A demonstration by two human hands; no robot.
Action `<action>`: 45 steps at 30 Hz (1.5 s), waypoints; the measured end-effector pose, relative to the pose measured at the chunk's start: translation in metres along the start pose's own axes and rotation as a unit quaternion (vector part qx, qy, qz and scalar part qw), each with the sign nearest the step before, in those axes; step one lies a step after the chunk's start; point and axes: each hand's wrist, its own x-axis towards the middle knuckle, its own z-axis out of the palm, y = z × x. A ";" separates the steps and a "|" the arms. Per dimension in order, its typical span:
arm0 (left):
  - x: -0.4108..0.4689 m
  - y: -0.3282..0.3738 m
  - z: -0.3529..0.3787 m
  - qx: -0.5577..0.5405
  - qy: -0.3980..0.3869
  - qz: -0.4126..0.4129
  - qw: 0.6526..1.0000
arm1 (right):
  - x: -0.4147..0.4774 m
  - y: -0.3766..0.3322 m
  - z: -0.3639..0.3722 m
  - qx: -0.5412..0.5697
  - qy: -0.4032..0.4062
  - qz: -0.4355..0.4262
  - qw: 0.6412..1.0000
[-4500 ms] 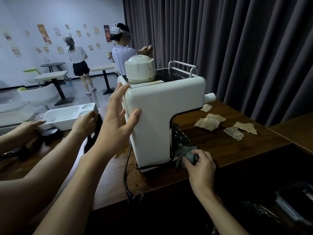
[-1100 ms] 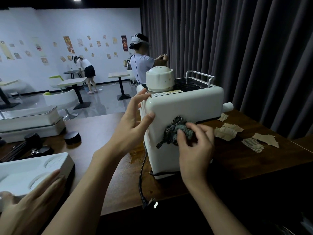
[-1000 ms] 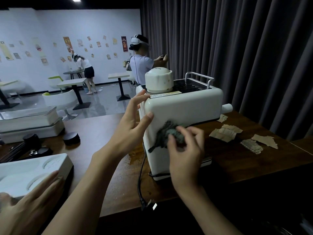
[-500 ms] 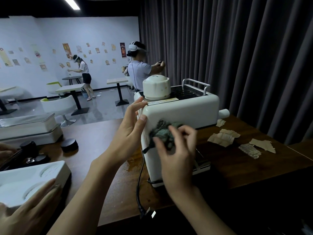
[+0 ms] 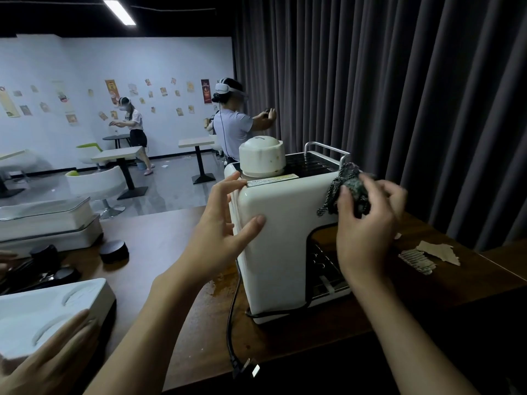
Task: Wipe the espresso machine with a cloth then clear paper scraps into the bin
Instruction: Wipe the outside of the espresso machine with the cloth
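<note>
A white espresso machine (image 5: 285,240) stands on the brown wooden table (image 5: 159,246). My left hand (image 5: 222,232) presses flat against its left rear corner, fingers spread, thumb on the near side panel. My right hand (image 5: 368,223) grips a dark bunched cloth (image 5: 349,186) against the machine's upper right edge, beside the chrome rail. Torn brown paper scraps (image 5: 427,253) lie on the table to the right of the machine, partly hidden by my right hand. No bin is in view.
The machine's black power cord (image 5: 232,323) trails to a plug at the table's near edge. Another person's hand (image 5: 48,363) rests on a white tray (image 5: 48,312) at lower left. Round black caps (image 5: 114,250) and white boxes sit at left. Dark curtains hang behind; two people stand farther back.
My right hand has carried the cloth from the machine's near side panel up and right to its top right edge. My left hand has stayed on the left corner.
</note>
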 end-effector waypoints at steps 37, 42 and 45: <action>0.000 -0.002 -0.002 0.030 0.025 0.013 0.999 | -0.002 -0.056 0.013 -0.205 -0.284 -0.300 0.887; -0.004 -0.006 -0.008 0.017 0.007 0.000 1.000 | -0.002 -0.061 0.013 -0.207 -0.325 -0.383 0.839; -0.004 -0.006 -0.012 0.026 -0.006 -0.004 1.000 | 0.011 -0.053 0.004 -0.226 -0.329 -0.391 0.830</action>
